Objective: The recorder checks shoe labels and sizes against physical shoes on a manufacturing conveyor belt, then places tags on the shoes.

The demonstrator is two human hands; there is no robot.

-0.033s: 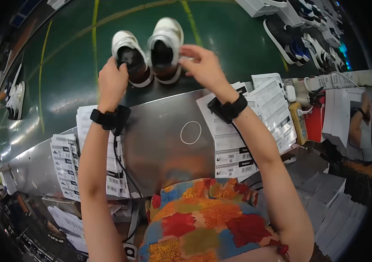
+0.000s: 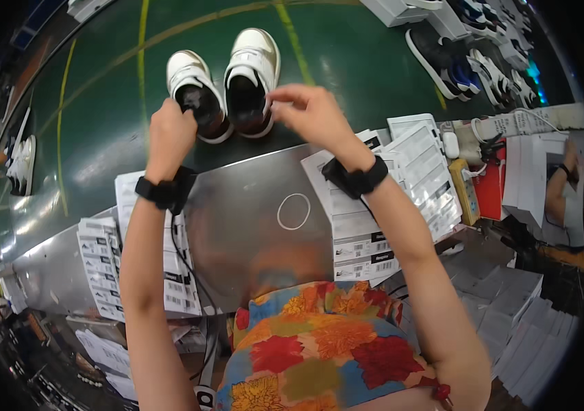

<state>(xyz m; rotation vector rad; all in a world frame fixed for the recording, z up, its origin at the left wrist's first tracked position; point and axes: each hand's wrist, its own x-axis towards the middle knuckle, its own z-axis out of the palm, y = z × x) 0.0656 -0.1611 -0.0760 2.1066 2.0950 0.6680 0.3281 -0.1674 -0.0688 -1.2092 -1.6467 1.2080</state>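
Observation:
Two white sneakers with dark insides and brown heels stand side by side on the green surface in front of me, toes pointing away. My left hand [image 2: 172,137] is closed at the collar of the left sneaker [image 2: 188,66], its fingertips at the edge of the opening. Close beside the right sneaker [image 2: 254,51] is my right hand [image 2: 314,118], palm turned toward it. Its thumb and forefinger are apart and reach the sneaker's right side; whether they touch it I cannot tell.
A white elastic band [image 2: 294,211] lies on the metal table [image 2: 237,212]. Printed label sheets lie left [image 2: 100,264] and right [image 2: 426,181]. More shoes [image 2: 436,65] stand at the far right, near a yellow power strip [image 2: 467,192]. Cords run from both wristbands.
My right hand has come slightly nearer to me, its fingers closer together. The whole view has shifted a little; both sneakers remain on the green surface.

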